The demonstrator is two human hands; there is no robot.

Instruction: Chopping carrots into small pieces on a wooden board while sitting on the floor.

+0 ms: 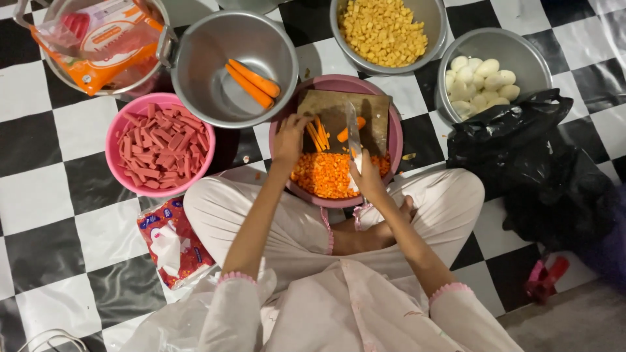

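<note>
Pale pink sleeves and crossed legs filled the near edge of the checkered floor (59,195); a crumpled red-and-white wrapper (171,242) lay at the left knee; beyond it a pink plastic bowl (112,153) held matte red sausage strips; a steel pot (195,72) behind carried two whole smooth carrots. The left hand (288,138) was curled, fingertips pressing down a small bundle of carrot sticks (318,135) on the brown wooden board (375,111), which sat across the far rim of a mauve basin (394,140); the sticks ran long-axis away from the person, just right of that hand, which was nearer; the right hand (366,175) gripped a knife (354,133), blade lying close beside the sticks, a lone carrot piece past it; fine orange dice (323,175) heaped below. Rightward, steel bowls held yellow cubes (383,29) and glossy peeled eggs (479,81); a crinkled black bag (541,169) slumped at the right edge.
</note>
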